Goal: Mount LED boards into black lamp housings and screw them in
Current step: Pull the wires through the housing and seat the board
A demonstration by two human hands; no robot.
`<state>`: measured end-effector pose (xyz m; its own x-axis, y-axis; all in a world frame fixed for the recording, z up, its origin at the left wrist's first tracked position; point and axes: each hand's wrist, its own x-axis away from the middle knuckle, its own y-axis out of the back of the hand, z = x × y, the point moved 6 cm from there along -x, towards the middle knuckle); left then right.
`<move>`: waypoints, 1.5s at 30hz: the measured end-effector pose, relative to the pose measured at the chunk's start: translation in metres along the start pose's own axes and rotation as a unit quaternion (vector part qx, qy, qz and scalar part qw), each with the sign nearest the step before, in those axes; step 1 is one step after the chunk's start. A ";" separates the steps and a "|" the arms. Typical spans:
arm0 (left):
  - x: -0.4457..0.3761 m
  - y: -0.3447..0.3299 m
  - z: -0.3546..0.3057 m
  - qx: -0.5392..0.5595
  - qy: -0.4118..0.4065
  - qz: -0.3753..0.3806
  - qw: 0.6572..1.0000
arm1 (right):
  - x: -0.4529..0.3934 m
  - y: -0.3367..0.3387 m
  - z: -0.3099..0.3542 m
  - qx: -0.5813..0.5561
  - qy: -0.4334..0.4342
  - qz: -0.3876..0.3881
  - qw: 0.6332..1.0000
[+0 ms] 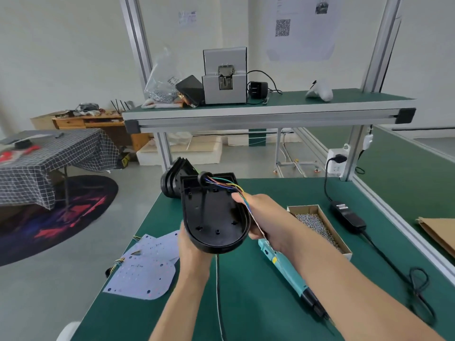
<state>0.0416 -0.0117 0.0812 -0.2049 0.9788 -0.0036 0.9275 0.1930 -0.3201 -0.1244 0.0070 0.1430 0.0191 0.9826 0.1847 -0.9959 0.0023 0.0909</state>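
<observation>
A black lamp housing point(213, 217) is held above the green table point(258, 303), its hollow inside turned toward me. My left hand point(190, 244) grips its rounded near edge from the left. My right hand point(258, 217) holds an LED board edge-on against the housing's right rim, with coloured wires point(229, 187) running from it to a grommet at the housing's top. Several loose white LED boards point(145, 267) lie at the table's left edge. More black housings point(172, 180) are stacked behind the held one.
A teal electric screwdriver point(288, 269) lies under my right forearm. A cardboard box of screws point(317, 227) sits to the right, then a black power adapter point(347, 216) with its cable. A raised shelf point(258, 112) carries a grey screw feeder point(225, 77).
</observation>
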 end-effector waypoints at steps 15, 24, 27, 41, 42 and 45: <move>-0.029 -0.001 0.021 0.055 0.112 0.083 0.989 | -0.002 -0.009 -0.004 -0.064 0.017 0.037 0.997; -0.021 0.014 0.034 0.002 0.190 0.060 0.980 | -0.016 0.002 -0.042 -0.009 -0.089 0.035 0.995; -0.012 0.007 0.031 -0.041 0.180 0.156 0.970 | -0.018 0.004 -0.048 -0.033 -0.098 0.017 0.995; 0.008 -0.013 0.022 0.108 0.234 0.179 0.950 | -0.016 0.010 -0.049 0.192 0.095 -0.158 0.964; 0.007 -0.013 0.025 0.097 0.218 0.151 0.959 | -0.013 0.011 -0.047 0.219 0.114 -0.172 0.954; 0.004 -0.007 0.031 0.112 0.205 0.091 0.968 | -0.001 0.018 -0.042 0.277 0.180 -0.218 0.918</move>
<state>0.0243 -0.0112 0.0544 0.1396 0.9490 0.2826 0.8359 0.0401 -0.5474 -0.1460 0.0142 0.1029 0.2760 0.9087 -0.3131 -0.7008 0.4132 0.5815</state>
